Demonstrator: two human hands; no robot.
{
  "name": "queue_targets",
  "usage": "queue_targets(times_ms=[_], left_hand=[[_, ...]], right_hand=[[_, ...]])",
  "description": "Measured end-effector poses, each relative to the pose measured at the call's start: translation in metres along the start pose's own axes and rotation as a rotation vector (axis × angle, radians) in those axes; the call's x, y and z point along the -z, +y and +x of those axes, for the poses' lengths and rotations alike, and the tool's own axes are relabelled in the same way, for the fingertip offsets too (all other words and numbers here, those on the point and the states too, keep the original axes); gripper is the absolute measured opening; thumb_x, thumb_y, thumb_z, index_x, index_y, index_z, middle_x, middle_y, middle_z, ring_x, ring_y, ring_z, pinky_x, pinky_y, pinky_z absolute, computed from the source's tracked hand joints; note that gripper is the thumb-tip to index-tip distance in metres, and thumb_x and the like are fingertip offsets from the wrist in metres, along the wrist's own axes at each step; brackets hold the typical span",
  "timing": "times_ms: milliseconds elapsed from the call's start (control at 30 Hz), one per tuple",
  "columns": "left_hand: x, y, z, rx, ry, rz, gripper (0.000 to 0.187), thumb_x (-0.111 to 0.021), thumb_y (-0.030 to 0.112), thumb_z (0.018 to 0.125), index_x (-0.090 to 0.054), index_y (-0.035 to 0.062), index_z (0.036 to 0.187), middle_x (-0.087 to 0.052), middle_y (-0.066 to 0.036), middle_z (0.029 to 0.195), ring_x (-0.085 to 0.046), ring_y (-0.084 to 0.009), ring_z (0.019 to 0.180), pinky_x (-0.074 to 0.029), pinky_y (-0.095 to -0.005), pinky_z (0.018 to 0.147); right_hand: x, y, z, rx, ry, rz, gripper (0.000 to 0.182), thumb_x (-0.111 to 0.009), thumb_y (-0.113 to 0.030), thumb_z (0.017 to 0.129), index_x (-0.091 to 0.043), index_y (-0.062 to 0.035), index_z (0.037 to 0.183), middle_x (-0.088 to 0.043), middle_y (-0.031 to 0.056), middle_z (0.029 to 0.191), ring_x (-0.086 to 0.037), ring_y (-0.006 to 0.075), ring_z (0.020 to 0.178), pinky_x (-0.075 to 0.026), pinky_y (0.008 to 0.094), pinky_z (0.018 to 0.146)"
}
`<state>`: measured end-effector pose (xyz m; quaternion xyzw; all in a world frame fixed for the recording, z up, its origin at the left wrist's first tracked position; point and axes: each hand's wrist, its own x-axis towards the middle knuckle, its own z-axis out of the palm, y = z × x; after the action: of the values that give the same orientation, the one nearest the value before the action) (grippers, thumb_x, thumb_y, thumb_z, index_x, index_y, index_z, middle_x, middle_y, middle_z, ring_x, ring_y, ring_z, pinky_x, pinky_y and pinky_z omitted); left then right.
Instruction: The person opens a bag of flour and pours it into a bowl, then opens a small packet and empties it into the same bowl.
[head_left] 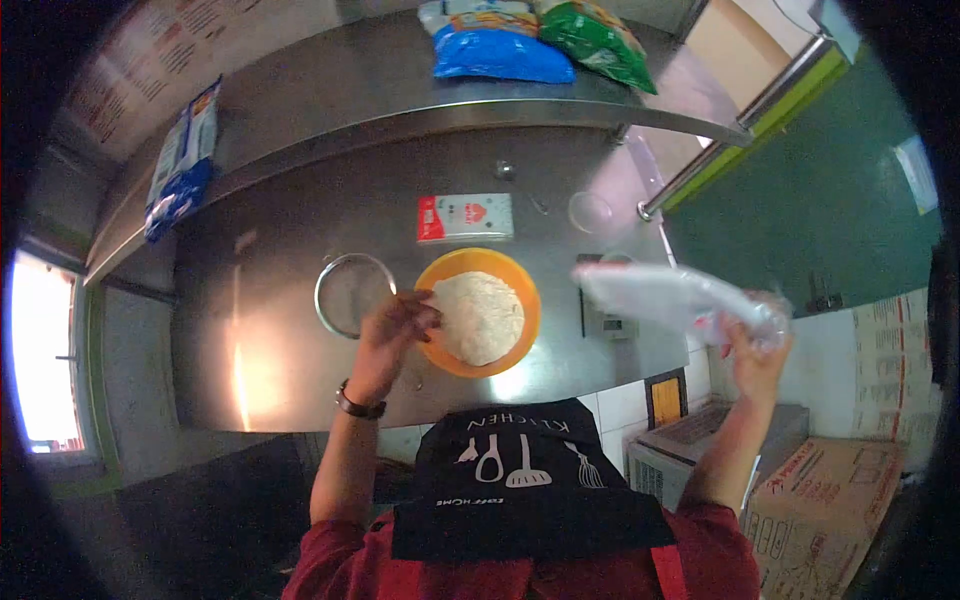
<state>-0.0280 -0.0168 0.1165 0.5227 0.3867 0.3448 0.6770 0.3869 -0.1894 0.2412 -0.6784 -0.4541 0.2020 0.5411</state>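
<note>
On the steel table, an orange bowl (532, 322) holds a heap of pale flour (480, 318). My left hand (400, 320) hovers at the bowl's left rim, its fingers loosely bent and apart, with nothing visible in them. Left of the bowl lies a round metal-rimmed sieve or ring (322, 300), partly behind that hand. Off to the right, my right hand (755, 338) is closed around a clear, whitish plastic bag (670, 292), which is tilted and blurred by motion. Under the bag's left end, a small kitchen scale (614, 326) is partly covered.
Behind the bowl lies a red and white packet (465, 218). A clear round container (590, 212) and a small shiny object (504, 170) stand farther back. A raised steel shelf (330, 142) carries a blue bag (500, 52), a green bag (598, 42) and another packet (186, 158).
</note>
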Motion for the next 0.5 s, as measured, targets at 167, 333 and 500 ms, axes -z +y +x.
queue_targets(times_ms=[167, 333, 500], left_hand=[[-0.038, 0.012, 0.084, -0.27, 0.025, 0.507, 0.036, -0.073, 0.015, 0.087, -0.061, 0.0008, 0.118, -0.071, -0.012, 0.101, -0.069, -0.0257, 0.092, -0.055, -0.0336, 0.079], [-0.13, -0.045, 0.222, -0.466, -0.247, 1.297, 0.052, -0.072, 0.033, 0.082, -0.06, 0.0104, 0.128, -0.06, -0.02, 0.125, -0.056, -0.0378, 0.118, -0.048, -0.048, 0.099], [-0.175, -0.105, 0.319, -0.365, -0.067, 1.552, 0.066, -0.065, 0.042, 0.084, -0.049, 0.0117, 0.141, -0.042, -0.023, 0.146, -0.036, -0.0416, 0.138, -0.036, -0.0546, 0.11]], right_hand=[[0.061, 0.034, 0.064, 0.594, 0.082, -0.695, 0.019, -0.069, -0.001, 0.085, -0.067, 0.0009, 0.103, -0.071, 0.011, 0.097, -0.068, 0.0224, 0.082, -0.054, 0.0351, 0.074], [0.084, 0.116, 0.119, 0.426, 0.07, -0.656, 0.017, -0.067, 0.0, 0.082, -0.069, 0.0003, 0.098, -0.072, 0.016, 0.098, -0.07, 0.0321, 0.091, -0.052, 0.0391, 0.085], [0.058, 0.123, 0.156, 0.418, -0.068, -0.538, 0.024, -0.067, 0.001, 0.077, -0.069, -0.0016, 0.102, -0.071, 0.0188, 0.101, -0.07, 0.0359, 0.094, -0.054, 0.04, 0.084]])
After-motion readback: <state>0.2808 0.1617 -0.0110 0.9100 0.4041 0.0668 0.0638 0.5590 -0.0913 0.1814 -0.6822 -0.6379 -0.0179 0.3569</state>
